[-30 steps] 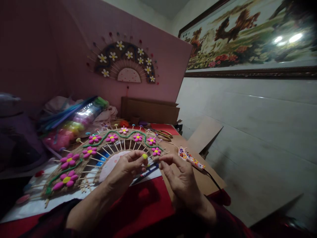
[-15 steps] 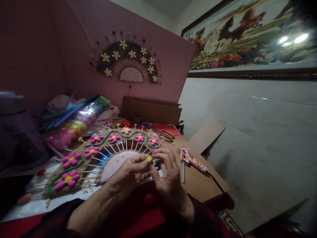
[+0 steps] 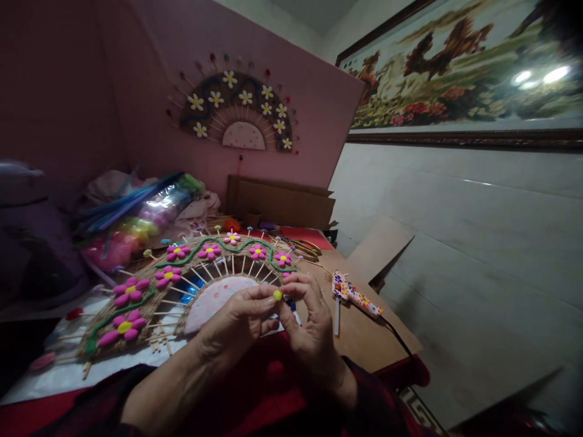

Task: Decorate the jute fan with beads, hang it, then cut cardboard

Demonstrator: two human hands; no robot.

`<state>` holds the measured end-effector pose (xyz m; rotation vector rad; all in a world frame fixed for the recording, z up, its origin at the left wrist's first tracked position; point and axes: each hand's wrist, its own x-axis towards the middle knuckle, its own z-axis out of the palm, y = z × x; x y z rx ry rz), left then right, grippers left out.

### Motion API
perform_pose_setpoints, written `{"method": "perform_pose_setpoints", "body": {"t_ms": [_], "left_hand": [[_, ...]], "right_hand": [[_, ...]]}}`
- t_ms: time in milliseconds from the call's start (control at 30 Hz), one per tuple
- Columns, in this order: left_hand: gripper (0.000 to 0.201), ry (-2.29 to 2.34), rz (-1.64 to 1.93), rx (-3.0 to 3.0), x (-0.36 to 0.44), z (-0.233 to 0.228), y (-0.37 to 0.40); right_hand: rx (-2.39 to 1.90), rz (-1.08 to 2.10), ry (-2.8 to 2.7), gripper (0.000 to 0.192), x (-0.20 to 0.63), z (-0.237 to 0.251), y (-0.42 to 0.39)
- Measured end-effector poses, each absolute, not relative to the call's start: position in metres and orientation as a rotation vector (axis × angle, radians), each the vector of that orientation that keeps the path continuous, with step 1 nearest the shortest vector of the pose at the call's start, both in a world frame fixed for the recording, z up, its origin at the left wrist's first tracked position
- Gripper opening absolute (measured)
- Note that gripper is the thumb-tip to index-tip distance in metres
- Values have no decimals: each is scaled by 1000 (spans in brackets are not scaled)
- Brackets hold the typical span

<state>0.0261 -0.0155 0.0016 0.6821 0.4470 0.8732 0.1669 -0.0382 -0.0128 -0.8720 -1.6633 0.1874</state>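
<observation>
Two hands meet over the front edge of the table (image 3: 364, 331), fingertips together on one small yellow-green pompom (image 3: 277, 295). The left hand (image 3: 237, 321) pinches it between thumb and forefinger; the right hand (image 3: 310, 321) touches it from the other side, fingers curled, approx. closed around it.

The pompom looks very light and soft, prob. fuzzy, so it squashes easily and can slip or roll away if the pinch opens. Best hold, in my judgement, is a gentle two-finger pinch at its middle, without pressing it flat.

Just behind the hands lies a half-round woven fan decoration (image 3: 150, 291) with pink flowers, a green cord and thin wooden sticks w/ small balls at the tips. It seems stiff but fragile; the sticks would snap, so hold it by the woven band or the pale centre. A glue gun (image 3: 357, 296) with a dotted pattern lies on the cardboard near the right edge, cord going off the table. A bag of coloured pompoms (image 3: 136, 227) sits at the back left. A similar finished fan (image 3: 237, 112) hangs on the pink wall.
</observation>
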Motion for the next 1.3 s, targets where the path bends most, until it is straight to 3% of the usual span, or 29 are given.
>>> {"method": "perform_pose_setpoints", "body": {"t_ms": [467, 700, 1100, 1300], "left_hand": [[19, 532, 874, 722, 26, 1, -15], [22, 604, 1016, 786, 26, 4, -11], [23, 619, 1045, 820, 26, 2, -9], [26, 635, 1042, 857, 26, 3, -11]], "right_hand": [[-825, 510, -1515, 9, 171, -15, -34], [-861, 847, -1211, 11, 187, -9, -24], [-984, 641, -1561, 16, 178, -7, -40], [-969, 848, -1508, 19, 178, -9, -36]]}}
